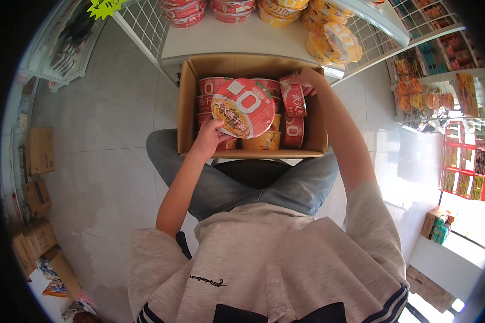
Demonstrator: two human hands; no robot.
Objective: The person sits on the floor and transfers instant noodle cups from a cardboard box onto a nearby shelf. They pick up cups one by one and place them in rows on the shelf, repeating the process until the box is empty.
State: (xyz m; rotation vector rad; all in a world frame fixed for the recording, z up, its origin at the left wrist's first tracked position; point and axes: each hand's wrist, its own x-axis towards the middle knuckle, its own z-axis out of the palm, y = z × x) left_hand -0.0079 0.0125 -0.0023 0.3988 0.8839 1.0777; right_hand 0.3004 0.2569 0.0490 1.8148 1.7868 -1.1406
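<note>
An open cardboard box stands between my knees with red and yellow instant noodle bowls in it. My left hand grips a red noodle bowl by its near left edge, its printed lid facing up, above the other bowls. Inside the box's right part, my right hand has its fingers on another red noodle bowl, which lies tilted on its side. Below that one stands a red bowl. A yellow noodle bowl shows at the box's near side.
Directly beyond the box is a white shelf bearing stacks of red bowls and yellow bowls. Wire mesh panels flank it. Several cardboard boxes stand at the left; more stocked racks are at the right.
</note>
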